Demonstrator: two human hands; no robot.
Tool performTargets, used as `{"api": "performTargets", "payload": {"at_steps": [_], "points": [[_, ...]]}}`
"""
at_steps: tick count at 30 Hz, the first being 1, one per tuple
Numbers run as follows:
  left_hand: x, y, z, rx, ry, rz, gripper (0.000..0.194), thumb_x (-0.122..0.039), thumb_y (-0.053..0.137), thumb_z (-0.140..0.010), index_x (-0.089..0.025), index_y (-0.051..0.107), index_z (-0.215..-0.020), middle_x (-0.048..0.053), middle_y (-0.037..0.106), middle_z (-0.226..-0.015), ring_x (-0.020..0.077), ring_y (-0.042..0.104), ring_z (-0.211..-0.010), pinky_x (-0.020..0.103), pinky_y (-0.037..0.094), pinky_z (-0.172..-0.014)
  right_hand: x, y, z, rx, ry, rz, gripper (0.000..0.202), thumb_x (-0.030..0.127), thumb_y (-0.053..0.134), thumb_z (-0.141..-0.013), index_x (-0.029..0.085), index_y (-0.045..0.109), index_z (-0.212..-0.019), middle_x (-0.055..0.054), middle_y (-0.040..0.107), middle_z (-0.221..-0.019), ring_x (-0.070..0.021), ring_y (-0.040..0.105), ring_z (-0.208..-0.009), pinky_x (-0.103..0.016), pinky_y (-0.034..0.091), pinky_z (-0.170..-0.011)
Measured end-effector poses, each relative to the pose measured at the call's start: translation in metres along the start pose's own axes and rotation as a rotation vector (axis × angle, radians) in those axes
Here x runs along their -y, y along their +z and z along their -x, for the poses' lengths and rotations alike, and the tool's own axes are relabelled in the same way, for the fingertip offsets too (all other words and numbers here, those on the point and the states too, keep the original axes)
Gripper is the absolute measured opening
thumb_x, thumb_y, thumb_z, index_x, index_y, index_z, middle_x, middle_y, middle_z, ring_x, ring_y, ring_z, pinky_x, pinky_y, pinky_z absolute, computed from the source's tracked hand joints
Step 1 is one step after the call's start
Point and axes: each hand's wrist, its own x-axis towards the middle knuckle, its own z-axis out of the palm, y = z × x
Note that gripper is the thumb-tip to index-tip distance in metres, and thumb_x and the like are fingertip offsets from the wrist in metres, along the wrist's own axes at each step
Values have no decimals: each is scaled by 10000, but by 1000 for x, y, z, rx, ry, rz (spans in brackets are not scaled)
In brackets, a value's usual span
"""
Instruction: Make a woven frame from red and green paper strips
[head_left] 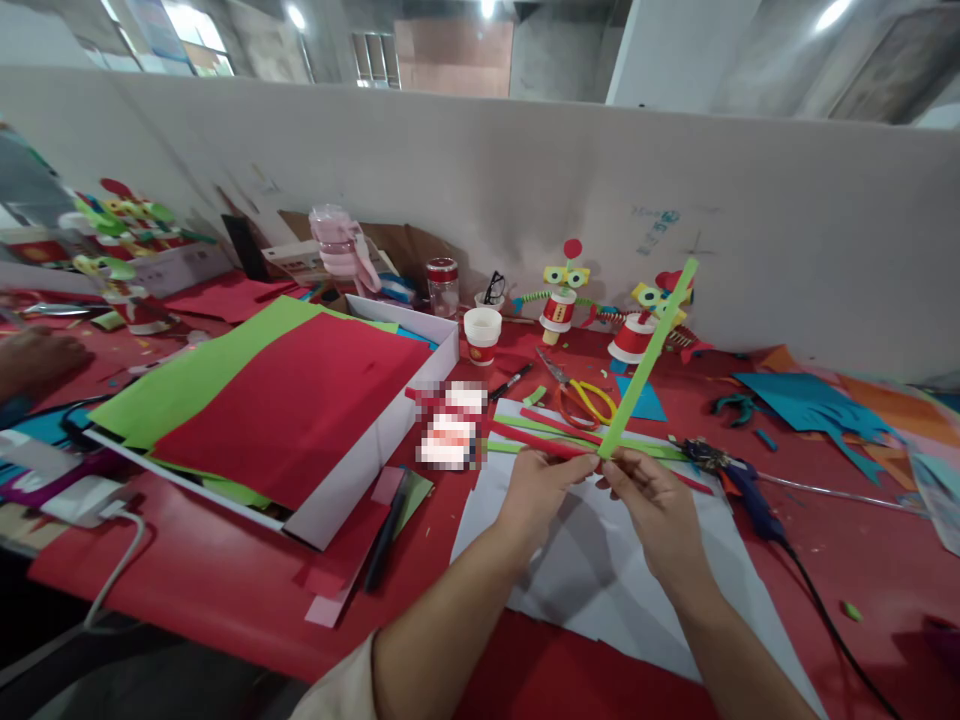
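Note:
Above a white sheet (600, 590), my two hands meet with fingertips almost touching. A long green paper strip (646, 368) rises from between them, leaning to the right. A red paper strip (536, 438) runs out leftward from the same spot. My left hand (541, 492) is closed in a pinch on the red strip where it meets the green one. The thumb and fingers of my right hand (664, 505) pinch the lower end of the green strip. Whether the two strips are joined is hidden by the fingers. More green strips (656, 449) lie just behind the hands.
Scissors (592, 398) and a pen (512, 382) lie behind the sheet. To the right rests a glue gun (754, 500) with its cord. A white box (360, 470) of coloured paper stands left. Paper-cup figures (559, 312) line the wall. Another person's hand (41, 360) is far left.

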Motion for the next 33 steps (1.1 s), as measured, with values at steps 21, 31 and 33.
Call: {"api": "performTargets", "payload": {"at_steps": [21,31,33], "points": [[1,-6,-3,16,-98,71,134,-239,784,-612,-127,733,-666,53,712,-645,131,639,-613,270,519,-695,6,-4,-4,107,237,-393,197,383,720,-682,194,680,-718,4,643,-632,-118,564,-596,-252,417,-595],[-1,-7,-5,-15,-191,42,124,-181,792,-586,-98,732,-656,71,719,-677,135,653,-669,235,538,-712,5,-5,-6,154,200,-389,146,328,682,-719,201,702,-788,3,671,-723,-112,572,-663,-250,401,-658],[-1,-7,-5,-2,-196,49,112,-182,782,-591,-105,729,-652,68,719,-684,138,656,-674,244,539,-725,3,-5,-7,174,202,-405,134,313,686,-712,202,703,-784,2,679,-734,-114,579,-675,-257,412,-677]]}}
